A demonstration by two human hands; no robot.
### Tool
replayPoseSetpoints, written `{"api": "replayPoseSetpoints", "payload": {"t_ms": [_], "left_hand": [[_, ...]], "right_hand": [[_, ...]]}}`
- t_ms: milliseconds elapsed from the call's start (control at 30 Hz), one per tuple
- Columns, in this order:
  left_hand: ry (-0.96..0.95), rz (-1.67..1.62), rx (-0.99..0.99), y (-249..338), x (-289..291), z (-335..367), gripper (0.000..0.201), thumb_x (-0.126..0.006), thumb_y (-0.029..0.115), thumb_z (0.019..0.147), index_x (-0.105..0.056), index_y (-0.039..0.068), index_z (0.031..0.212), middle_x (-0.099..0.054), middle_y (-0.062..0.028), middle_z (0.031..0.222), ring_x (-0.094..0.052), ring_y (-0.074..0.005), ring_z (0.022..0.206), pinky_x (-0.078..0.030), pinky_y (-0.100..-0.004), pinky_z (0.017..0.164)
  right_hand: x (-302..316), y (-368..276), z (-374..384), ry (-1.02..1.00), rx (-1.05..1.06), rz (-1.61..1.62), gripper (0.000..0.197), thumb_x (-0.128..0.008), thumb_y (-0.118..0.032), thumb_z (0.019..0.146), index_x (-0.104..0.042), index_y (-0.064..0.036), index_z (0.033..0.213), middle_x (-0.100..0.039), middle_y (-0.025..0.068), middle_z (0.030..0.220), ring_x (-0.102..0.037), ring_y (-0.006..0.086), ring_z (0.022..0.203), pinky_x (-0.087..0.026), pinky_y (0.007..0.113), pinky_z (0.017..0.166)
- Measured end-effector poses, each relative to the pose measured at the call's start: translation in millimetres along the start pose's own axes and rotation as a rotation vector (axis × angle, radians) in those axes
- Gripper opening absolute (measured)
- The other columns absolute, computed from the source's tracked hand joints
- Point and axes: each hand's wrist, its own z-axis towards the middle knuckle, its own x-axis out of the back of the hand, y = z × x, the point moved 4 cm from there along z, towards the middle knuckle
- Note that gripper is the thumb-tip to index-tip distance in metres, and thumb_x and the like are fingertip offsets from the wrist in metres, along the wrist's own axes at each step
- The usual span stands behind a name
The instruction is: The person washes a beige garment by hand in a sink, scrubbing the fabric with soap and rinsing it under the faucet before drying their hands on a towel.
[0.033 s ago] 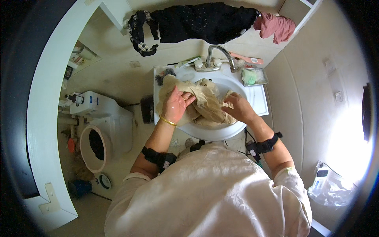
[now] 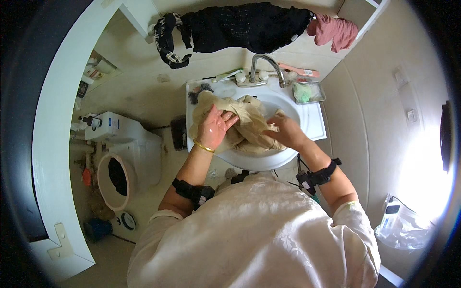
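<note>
Beige cloth [image 2: 250, 123] is lying bunched in the sink [image 2: 261, 162], probably soft, wet-heavy, best grasped by thick folds; left hand [image 2: 214, 129] is resting open, palm empty, at 9 o'clock, right hand [image 2: 288, 131] half-curling at 3 o'clock, hold unclear.

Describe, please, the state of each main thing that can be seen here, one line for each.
Tan cloth: crumpled, bunched in the sink
Sink: partly covered by the cloth
Left hand: open, palm showing, at the cloth
Right hand: fingers bent, at the cloth; grip unclear
Faucet: spout over the sink, no stream visible
Black garment: hanging
Pink cloth: hanging
Tray: holding a green item
Pale pink basin: holding something black
</note>
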Motion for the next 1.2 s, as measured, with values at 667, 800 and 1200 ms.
{"api": "replayPoseSetpoints", "payload": {"t_ms": [667,800,1200], "left_hand": [[0.186,2.413,-0.392,6,19,-7,0.053,-0.066,0.047,0.066,-0.061,0.008,0.102,-0.047,-0.0088,0.121,-0.034,-0.0240,0.120,-0.002,-0.0634,0.098],[-0.055,2.275,-0.627,11,1,-23,0.065,-0.062,0.067,0.055,-0.067,0.007,0.081,-0.050,-0.0071,0.118,-0.036,-0.0224,0.119,0.005,-0.0674,0.096],[-0.182,1.897,-0.780,75,-20,-61,0.023,-0.061,-0.005,0.063,-0.040,0.003,0.060,-0.048,-0.0134,0.114,-0.039,-0.0312,0.120,-0.027,-0.0436,0.100]], "right_hand": [[11,4,13,-0.066,0.187,1.482,0.013,-0.046,-0.016,0.092,-0.051,-0.0053,0.088,-0.054,-0.0001,0.079,-0.052,0.0095,0.069,-0.046,0.024,0.065],[27,6,0,-0.099,0.188,1.641,0.015,-0.044,-0.017,0.092,-0.052,-0.0043,0.090,-0.060,0.0053,0.088,-0.058,0.0134,0.079,-0.050,0.029,0.075],[56,47,-12,0.268,0.127,0.766,0.015,-0.058,-0.019,0.086,-0.049,-0.0062,0.087,-0.048,-0.0026,0.078,-0.043,0.0064,0.072,-0.037,0.020,0.064]]}}
